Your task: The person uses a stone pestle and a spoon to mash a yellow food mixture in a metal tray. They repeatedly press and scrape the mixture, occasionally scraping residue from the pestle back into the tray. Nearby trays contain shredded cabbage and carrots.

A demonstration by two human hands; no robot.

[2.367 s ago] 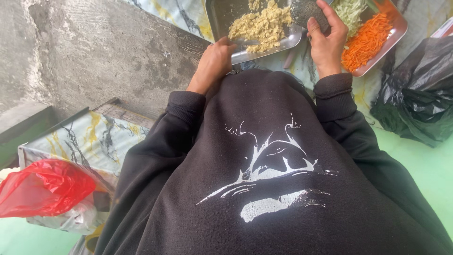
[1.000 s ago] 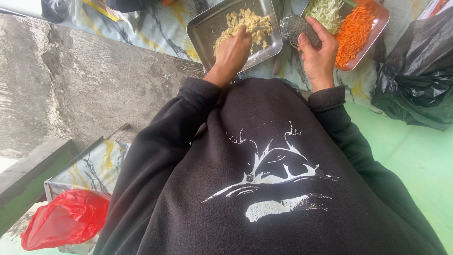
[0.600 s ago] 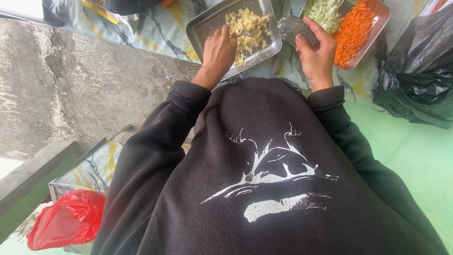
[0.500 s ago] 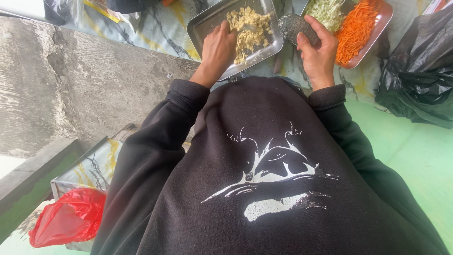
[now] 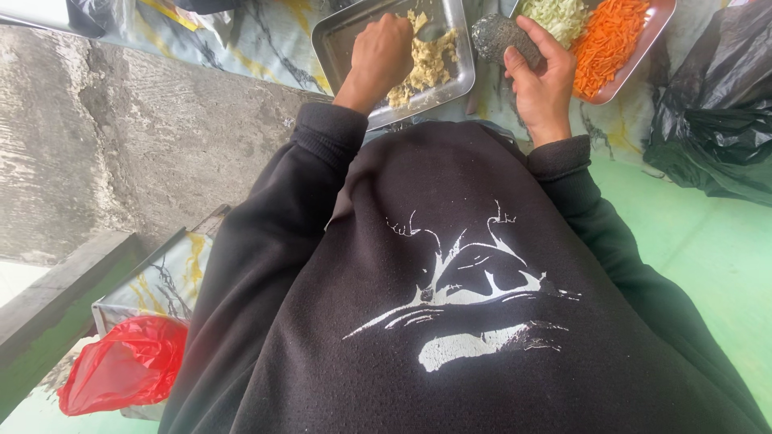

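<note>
While gripped, dark stone [image 5: 500, 36] beside tray [image 5: 334, 40]

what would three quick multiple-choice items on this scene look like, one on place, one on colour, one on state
1. Where is the left hand?
A. in the steel tray on the yellow mash
B. on the red bag
C. on the concrete wall

2. What colour are the shredded strips in the other tray?
A. purple
B. orange
C. blue

3. How is the right hand set?
A. flat and open on the floor
B. tucked in a sleeve
C. closed around a dark rough lump

Answers:
1. A, the fist sits inside the tray rim, on the mash.
2. B, the strips are bright orange, next to pale green shreds.
3. C, the fingers wrap over the lump between the two trays.
</note>
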